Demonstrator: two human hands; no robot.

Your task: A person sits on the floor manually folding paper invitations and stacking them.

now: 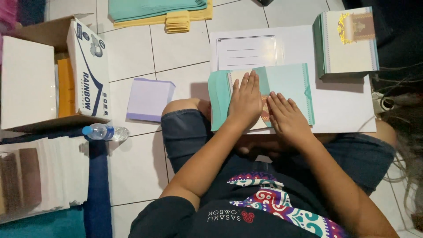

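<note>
while both flat, open hands (left hand (245, 102), right hand (287, 118)) press a teal folded card (286, 81), a white box (88, 66) stands left.

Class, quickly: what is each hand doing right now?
Left hand: open, flat, pressing on the folded teal paper card.
Right hand: open, flat on the same card.

Both hands lie flat, fingers together, on a teal folded card (286, 83) — the left hand (245, 102) over its cream inner panel, the right hand (286, 117) just beside it at the fold. Under the card lies a white sheet (343, 105). Beyond the right hand's fingertips stands a stack of matching cards (348, 42). Off past the left hand sit a lilac paper block (149, 99), a water bottle (105, 132) and an open cardboard box (53, 75) — all on the tiled floor (180, 48).
</note>
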